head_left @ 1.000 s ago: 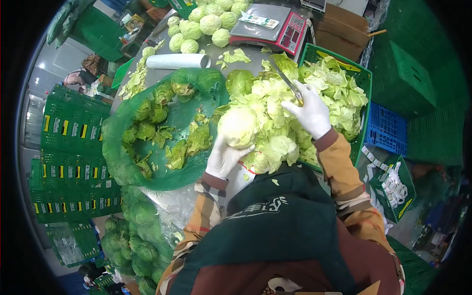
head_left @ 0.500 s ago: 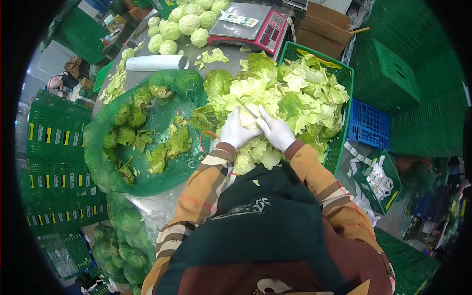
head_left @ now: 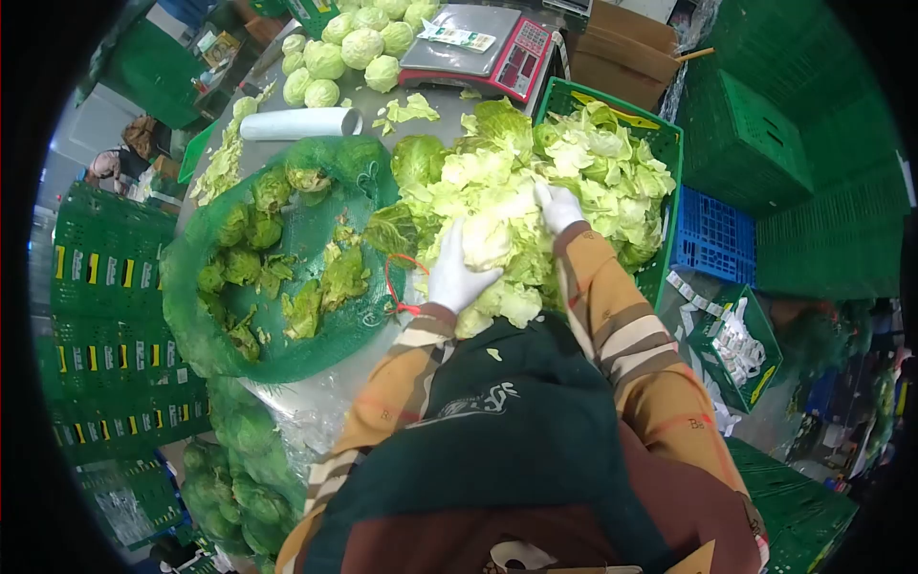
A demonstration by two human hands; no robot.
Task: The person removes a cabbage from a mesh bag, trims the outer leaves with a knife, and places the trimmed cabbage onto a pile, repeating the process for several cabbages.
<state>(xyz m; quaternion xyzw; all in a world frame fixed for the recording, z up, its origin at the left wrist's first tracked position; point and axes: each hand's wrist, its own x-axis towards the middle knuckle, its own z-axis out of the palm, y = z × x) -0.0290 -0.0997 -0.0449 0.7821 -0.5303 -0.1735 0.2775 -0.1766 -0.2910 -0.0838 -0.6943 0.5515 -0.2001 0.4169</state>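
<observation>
- L hand (head_left: 457, 273) gripping 1 cabbage (head_left: 489, 245), amid loose lvs (head_left: 469, 187)
- R hand (head_left: 557, 207) curled at same lvs; I can't tell if gripping
- Surface (head_left: 449, 120) w/ 1 scale (head_left: 478, 48), 1 wht roll (head_left: 301, 124), 1 net bag (head_left: 182, 297)

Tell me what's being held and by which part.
The left hand cups a pale cabbage head by its left, near side. The right hand looks curled; whether it holds anything can't be told.
</observation>
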